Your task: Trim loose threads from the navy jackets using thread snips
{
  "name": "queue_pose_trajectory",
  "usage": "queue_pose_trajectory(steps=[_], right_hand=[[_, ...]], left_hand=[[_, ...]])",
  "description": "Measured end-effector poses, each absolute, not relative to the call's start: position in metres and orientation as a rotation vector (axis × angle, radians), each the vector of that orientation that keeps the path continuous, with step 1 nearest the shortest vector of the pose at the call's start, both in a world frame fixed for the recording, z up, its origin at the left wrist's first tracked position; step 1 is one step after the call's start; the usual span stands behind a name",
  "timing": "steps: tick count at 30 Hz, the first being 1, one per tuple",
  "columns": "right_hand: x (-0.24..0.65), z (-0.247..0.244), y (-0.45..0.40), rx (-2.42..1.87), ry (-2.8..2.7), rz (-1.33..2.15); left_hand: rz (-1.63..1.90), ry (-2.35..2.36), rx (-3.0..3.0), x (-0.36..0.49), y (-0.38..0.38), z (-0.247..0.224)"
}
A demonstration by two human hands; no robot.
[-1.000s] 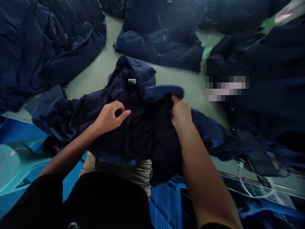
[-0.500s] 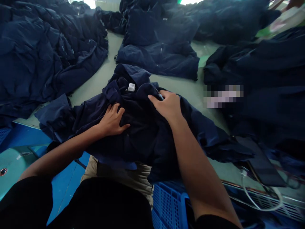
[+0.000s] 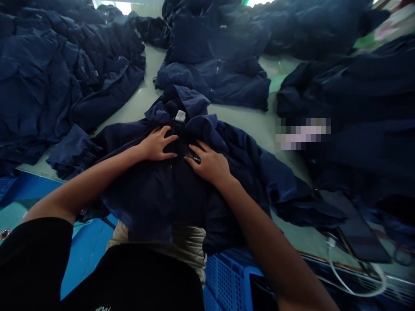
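A navy jacket (image 3: 181, 190) lies crumpled on the pale green table (image 3: 129, 108), with its collar pointing away from me and a white neck label (image 3: 180, 115) showing inside. My left hand (image 3: 158, 144) rests with spread fingers on the jacket's front, just below the collar. My right hand (image 3: 207, 162) lies close beside it, its fingertips on the dark front opening. A small shiny zip pull (image 3: 196, 159) shows at those fingertips, but I cannot tell whether they pinch it.
Large heaps of navy jackets (image 3: 55, 73) surround the work area on the table. A black phone (image 3: 361, 231) with a white cable (image 3: 356, 287) lies at the right edge. A blue plastic crate (image 3: 227, 280) sits below the near edge.
Both hands have drawn together at the jacket's front, below the collar. My right hand has moved down and left, and the jacket now lies flatter and more spread out.
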State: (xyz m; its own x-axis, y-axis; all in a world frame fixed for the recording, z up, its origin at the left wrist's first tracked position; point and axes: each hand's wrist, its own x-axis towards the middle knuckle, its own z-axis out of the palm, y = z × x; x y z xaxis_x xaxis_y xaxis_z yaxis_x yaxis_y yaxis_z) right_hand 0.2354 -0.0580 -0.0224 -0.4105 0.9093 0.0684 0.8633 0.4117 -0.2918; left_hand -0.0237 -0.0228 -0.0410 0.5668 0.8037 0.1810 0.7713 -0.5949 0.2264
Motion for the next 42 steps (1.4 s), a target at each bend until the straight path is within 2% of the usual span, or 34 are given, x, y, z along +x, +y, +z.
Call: queue_pose_trajectory(steps=[7,16,21,25,29,32,34,36,39,42], right_hand=[[0.251,-0.022,-0.013,-1.772,-2.412,0.21],[0.264,-0.036,0.066,-1.903,-2.206,0.106],[0.267,-0.041,0.081,-1.881,-2.1,0.09],[0.269,-0.035,0.072,-1.764,-2.047,0.075],[0.269,-0.023,0.052,-1.544,-2.061,0.11],[0.263,-0.016,0.027,-1.313,-2.133,0.233],[0.255,-0.014,0.007,-1.152,-2.182,0.346],[0.247,-0.013,-0.013,-1.015,-2.203,0.456],[0.237,-0.01,-0.039,-0.84,-2.212,0.635],[0.231,-0.006,-0.059,-0.718,-2.211,0.805]], left_hand=[[0.365,1.2,2.72,-0.008,0.043,-0.041],[0.084,1.108,2.963,0.016,0.153,-0.031],[0.073,1.012,3.111,0.033,0.168,-0.022],[0.32,1.242,3.072,0.041,0.123,-0.009],[0.604,1.397,2.734,0.033,0.028,0.016],[0.462,0.982,2.643,0.018,-0.063,0.03],[0.346,0.892,2.672,0.009,-0.116,0.03],[0.347,1.021,2.579,0.002,-0.153,0.021],[0.752,1.241,1.906,-0.003,-0.177,0.005],[0.937,1.286,1.532,-0.007,-0.183,-0.003]])
